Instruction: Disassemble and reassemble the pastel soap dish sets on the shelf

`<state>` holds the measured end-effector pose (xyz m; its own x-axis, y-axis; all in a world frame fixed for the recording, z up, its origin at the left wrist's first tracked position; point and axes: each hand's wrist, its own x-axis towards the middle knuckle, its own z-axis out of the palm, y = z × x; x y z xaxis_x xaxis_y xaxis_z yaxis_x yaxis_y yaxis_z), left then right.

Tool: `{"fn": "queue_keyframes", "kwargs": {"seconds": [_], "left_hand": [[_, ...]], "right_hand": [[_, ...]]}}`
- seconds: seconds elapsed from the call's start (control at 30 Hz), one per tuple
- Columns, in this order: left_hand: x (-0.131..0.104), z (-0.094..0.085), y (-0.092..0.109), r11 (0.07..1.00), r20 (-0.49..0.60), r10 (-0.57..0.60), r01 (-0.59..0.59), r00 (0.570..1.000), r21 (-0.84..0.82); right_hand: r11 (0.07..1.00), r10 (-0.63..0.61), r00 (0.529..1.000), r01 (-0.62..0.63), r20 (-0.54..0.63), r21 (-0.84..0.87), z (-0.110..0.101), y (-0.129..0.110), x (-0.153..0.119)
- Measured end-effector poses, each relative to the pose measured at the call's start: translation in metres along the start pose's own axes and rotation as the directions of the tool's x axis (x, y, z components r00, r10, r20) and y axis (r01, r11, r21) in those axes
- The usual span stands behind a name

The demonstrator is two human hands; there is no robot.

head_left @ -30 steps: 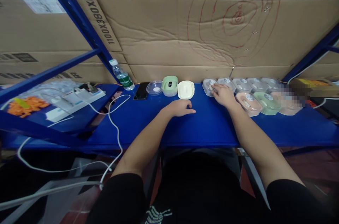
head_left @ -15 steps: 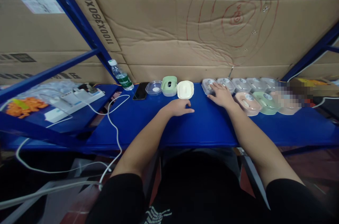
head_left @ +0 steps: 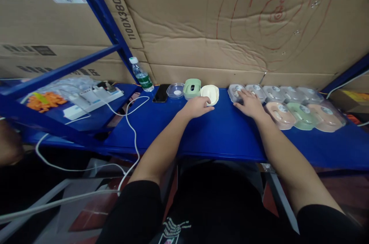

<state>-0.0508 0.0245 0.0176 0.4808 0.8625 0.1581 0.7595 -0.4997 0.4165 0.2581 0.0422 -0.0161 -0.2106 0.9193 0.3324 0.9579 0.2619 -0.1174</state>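
shallow piece [head_left: 211,92]: cream | box [head_left: 192,95]: green | table [head_left: 219,140]: blue | cardboard [head_left: 184,13]: red rings

1. Left bare hand [head_left: 198,107], thumb parted, at the near edge of a cream rounded-square plastic piece [head_left: 211,92].
2. Right bare hand [head_left: 252,105] spread over a grey, clear-covered plastic box [head_left: 233,94] (leftmost of the far row).
3. Black rectangular phone [head_left: 162,93], left.

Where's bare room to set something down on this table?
Bare tabletop: between left hand and right hand; between white cable and left forearm; in front of the lidded boxes. Crowded: the back, phone through cream container, and where the boxes cluster.
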Motion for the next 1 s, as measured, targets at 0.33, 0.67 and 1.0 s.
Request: {"fn": "queue_keyframes", "kwargs": {"seconds": [0.33,0.67,1.0], "left_hand": [[0.004,0.008,-0.016,1.0,-0.16,0.024,-0.023,0.987,0.014],[0.014,0.03,-0.015,0.985,-0.003,0.03,-0.029,1.0,0.171],[0.002,0.009,0.003,0.993,-0.245,0.105,-0.116,0.964,-0.029]], "right_hand": [[1.0,0.027,0.999,-0.026,0.023,-0.017,-0.003,-0.006,-0.001],[0.999,0.029,0.999,-0.028,0.026,-0.024,-0.003,-0.009,-0.001],[0.998,-0.056,0.992,0.059,-0.112,0.017,-0.016,-0.034,-0.008]]}}
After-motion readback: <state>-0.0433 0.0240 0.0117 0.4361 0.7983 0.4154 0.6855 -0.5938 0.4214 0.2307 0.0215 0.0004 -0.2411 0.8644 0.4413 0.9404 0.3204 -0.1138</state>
